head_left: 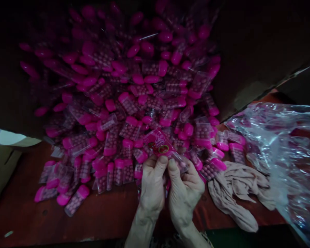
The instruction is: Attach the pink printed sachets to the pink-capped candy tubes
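Both hands are close together in front of a heap of clear plastic containers (127, 103) with bright pink caps, filled with small pink balls. My left hand (153, 182) pinches the lower edge of a pink printed label (157, 141), its thumb on top. Beside it, my right hand (184, 187) is closed, thumb against the label's lower right corner and fingers curled around a clear container (182, 163) that is partly hidden. Whether the label is stuck to this container cannot be made out.
The heap spreads over a reddish-brown wooden table (98, 220) between dark side panels (258, 44). A crumpled beige cloth (237, 189) lies to the right of my hands. Beyond it is clear plastic wrap (294, 165). One capped container (76, 200) lies at the heap's front left.
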Available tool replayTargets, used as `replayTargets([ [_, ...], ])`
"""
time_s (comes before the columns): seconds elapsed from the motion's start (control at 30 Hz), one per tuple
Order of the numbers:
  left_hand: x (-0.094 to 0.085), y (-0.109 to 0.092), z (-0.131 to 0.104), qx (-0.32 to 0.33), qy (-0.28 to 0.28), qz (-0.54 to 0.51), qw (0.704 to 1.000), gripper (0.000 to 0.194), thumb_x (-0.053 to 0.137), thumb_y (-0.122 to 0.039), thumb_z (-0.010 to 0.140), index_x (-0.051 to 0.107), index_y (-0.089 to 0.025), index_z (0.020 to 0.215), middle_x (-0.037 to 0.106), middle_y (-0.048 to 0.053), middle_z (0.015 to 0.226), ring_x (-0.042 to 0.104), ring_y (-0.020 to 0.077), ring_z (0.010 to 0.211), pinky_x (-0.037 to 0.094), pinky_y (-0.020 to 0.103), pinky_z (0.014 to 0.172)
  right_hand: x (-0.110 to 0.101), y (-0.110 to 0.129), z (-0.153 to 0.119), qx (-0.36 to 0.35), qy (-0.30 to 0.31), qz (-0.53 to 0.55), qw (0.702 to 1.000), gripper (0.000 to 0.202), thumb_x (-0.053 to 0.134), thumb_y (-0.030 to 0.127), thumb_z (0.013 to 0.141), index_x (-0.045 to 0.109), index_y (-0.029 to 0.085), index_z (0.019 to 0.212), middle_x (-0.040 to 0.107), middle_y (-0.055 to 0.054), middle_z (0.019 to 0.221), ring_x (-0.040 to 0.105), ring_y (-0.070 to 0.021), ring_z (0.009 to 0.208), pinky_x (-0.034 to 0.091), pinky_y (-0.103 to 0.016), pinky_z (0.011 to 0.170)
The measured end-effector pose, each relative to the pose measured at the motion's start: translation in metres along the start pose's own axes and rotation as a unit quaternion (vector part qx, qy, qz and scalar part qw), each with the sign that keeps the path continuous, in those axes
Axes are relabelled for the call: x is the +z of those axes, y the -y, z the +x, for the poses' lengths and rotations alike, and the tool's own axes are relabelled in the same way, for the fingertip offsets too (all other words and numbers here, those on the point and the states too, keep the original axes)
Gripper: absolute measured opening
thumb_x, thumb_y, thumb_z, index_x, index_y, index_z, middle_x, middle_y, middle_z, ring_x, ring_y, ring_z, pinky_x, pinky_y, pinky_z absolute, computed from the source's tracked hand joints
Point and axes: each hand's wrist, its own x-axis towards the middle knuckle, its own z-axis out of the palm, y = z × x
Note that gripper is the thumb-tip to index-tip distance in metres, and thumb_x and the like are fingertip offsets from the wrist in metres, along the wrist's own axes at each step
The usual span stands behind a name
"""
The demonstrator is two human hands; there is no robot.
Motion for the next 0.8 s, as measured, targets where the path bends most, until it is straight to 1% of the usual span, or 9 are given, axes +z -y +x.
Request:
replayTargets([
  [0.07,-0.003,-0.005,0.002,0.013,-0.027,-0.016,0.999,0.025,0.082,-0.031,0.053,0.066,-0.015,0.064,0.062,-0.003,0.055,0.050,0.0044,0.044,0.034,0.014,0.040,-0.005,0.003,0.002,-0.015,0.093,-0.042,0.995,0.016,0.064,0.030,0.078,0.065,0.019,0.089,0.071,-0.001,0.077,0.065,-0.0120,0.067,0.053,-0.019,0.061],
  [0.13,-0.006,-0.012,0.005,0.027,-0.052,-0.016,0.998,0.024,0.081,-0.031,0.055,0.066,-0.016,0.066,0.064,-0.003,0.059,0.054,0.0060,0.049,0.034,0.014,0.040,-0.009,0.006,0.004,-0.020,0.182,-0.091,0.979,0.022,0.058,0.028,0.083,0.063,0.020,0.102,0.071,-0.003,0.088,0.066,-0.0137,0.076,0.054,-0.022,0.069],
  [0.2,-0.008,-0.018,0.008,0.031,-0.065,0.007,0.997,0.023,0.078,-0.033,0.060,0.066,-0.016,0.071,0.065,-0.002,0.063,0.055,0.0064,0.050,0.033,0.014,0.039,-0.009,0.009,0.007,-0.025,0.225,-0.118,0.967,0.028,0.057,0.028,0.083,0.062,0.020,0.109,0.072,-0.002,0.086,0.066,-0.0139,0.072,0.053,-0.023,0.066],
  [0.27,-0.006,-0.022,0.010,0.032,-0.068,0.032,0.997,0.023,0.077,-0.033,0.061,0.066,-0.016,0.072,0.066,-0.002,0.064,0.056,0.0069,0.051,0.038,0.016,0.043,-0.005,0.012,0.012,-0.039,0.230,-0.119,0.965,0.025,0.060,0.028,0.080,0.064,0.019,0.104,0.070,0.001,0.073,0.063,-0.0126,0.060,0.052,-0.021,0.058],
  [0.33,-0.001,-0.025,0.012,0.041,-0.057,0.037,0.997,0.025,0.079,-0.033,0.058,0.066,-0.015,0.070,0.066,-0.002,0.064,0.058,0.0085,0.056,0.045,0.019,0.054,0.004,0.016,0.019,-0.046,0.223,-0.115,0.967,0.017,0.063,0.028,0.078,0.067,0.018,0.090,0.067,0.003,0.063,0.060,-0.0113,0.054,0.049,-0.019,0.053],
  [0.4,0.006,-0.028,0.014,0.057,-0.047,0.027,0.997,0.026,0.080,-0.033,0.055,0.065,-0.015,0.067,0.065,-0.003,0.064,0.060,0.0098,0.062,0.047,0.022,0.065,0.013,0.019,0.025,-0.034,0.221,-0.098,0.970,0.012,0.065,0.029,0.075,0.066,0.017,0.078,0.065,0.003,0.061,0.057,-0.0099,0.054,0.046,-0.017,0.050],
  [0.47,0.011,-0.030,0.014,0.062,-0.045,0.017,0.997,0.025,0.080,-0.033,0.056,0.065,-0.016,0.067,0.064,-0.004,0.062,0.060,0.0095,0.064,0.046,0.022,0.067,0.020,0.022,0.029,-0.005,0.218,-0.066,0.974,0.014,0.069,0.029,0.072,0.065,0.016,0.069,0.063,0.004,0.059,0.054,-0.0084,0.054,0.044,-0.015,0.048],
  [0.63,0.010,-0.030,0.012,0.047,-0.052,0.001,0.998,0.021,0.080,-0.027,0.055,0.064,-0.018,0.064,0.058,-0.008,0.053,0.052,0.0057,0.049,0.043,0.021,0.058,0.026,0.021,0.028,0.049,0.182,-0.003,0.982,0.018,0.075,0.027,0.062,0.061,0.015,0.060,0.059,0.005,0.051,0.052,-0.0071,0.046,0.042,-0.014,0.041],
  [0.8,0.004,-0.030,0.006,0.041,-0.051,-0.003,0.998,0.022,0.081,-0.027,0.053,0.064,-0.016,0.061,0.052,-0.009,0.046,0.039,0.0015,0.037,0.031,0.015,0.040,0.025,0.019,0.023,0.073,0.178,0.027,0.981,0.018,0.075,0.024,0.060,0.060,0.015,0.056,0.058,0.005,0.047,0.052,-0.0076,0.040,0.045,-0.016,0.038],
])
